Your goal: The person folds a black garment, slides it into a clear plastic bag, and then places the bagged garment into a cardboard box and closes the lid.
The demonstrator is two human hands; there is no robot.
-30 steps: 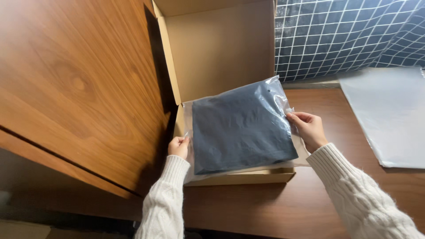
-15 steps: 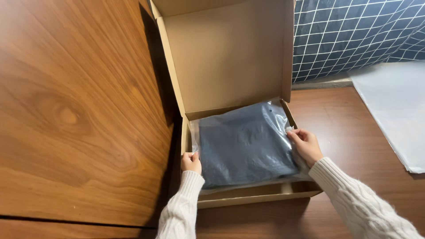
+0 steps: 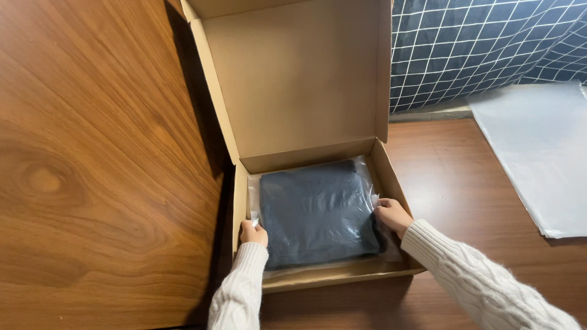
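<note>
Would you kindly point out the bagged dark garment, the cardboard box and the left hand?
bagged dark garment (image 3: 318, 214), head view, middle of the dark fabric.
cardboard box (image 3: 299, 91), head view, inside of the raised lid.
left hand (image 3: 253, 234), head view, back of the hand.

open brown cardboard box (image 3: 239, 201) on wooden table (image 3: 465, 177) | clear-bagged dark folded garment (image 3: 318, 211) in box | left hand (image 3: 253, 234) at bag's left edge, right hand (image 3: 391, 215) at right edge | pale plastic sheets (image 3: 538, 146) right of box | wooden panel (image 3: 92, 165) left
</note>
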